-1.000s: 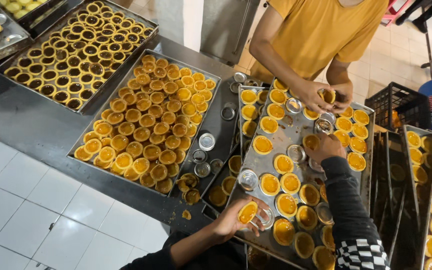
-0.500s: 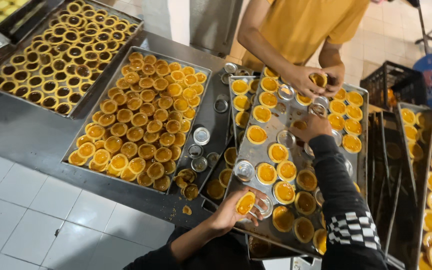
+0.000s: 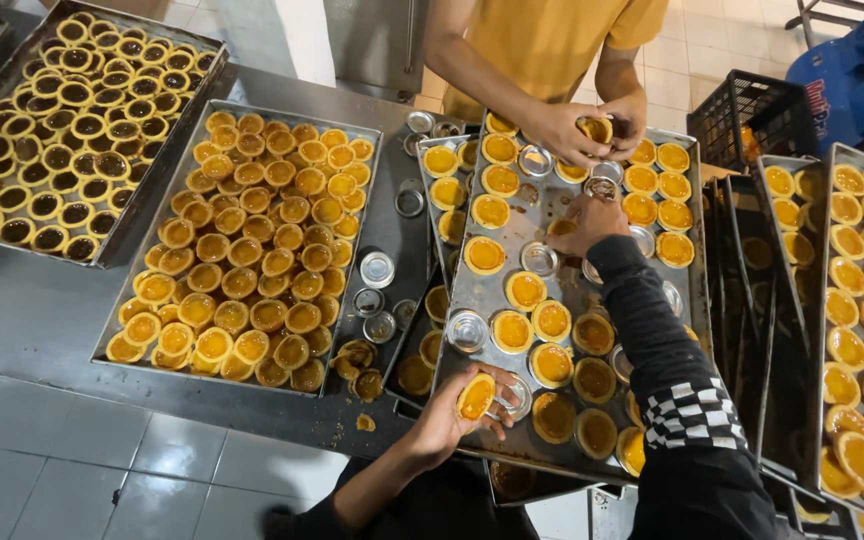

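Observation:
My left hand (image 3: pixel 449 420) holds a yellow egg tart (image 3: pixel 475 397) over the near edge of a metal baking tray (image 3: pixel 564 452), beside an empty tin mould (image 3: pixel 514 396). In a black sleeve with a checkered band, my right hand (image 3: pixel 589 222) reaches to the middle of that tray and closes on a tart (image 3: pixel 562 228) there. Across the tray, a person in a yellow shirt holds a tart (image 3: pixel 595 128) in both hands (image 3: pixel 592 130).
A tray (image 3: pixel 370 230) of unmoulded tarts lies left of centre, and a tray of dark-filled tarts (image 3: pixel 157 170) sits far left. Empty round moulds (image 3: pixel 376 269) lie between trays. More tart trays (image 3: pixel 820 300) stand on the right, with a black crate (image 3: pixel 742 115) behind.
My right hand has drawn back a little toward the tray's middle. My left hand still holds the tart at the near edge. The other person keeps working a tart in both hands.

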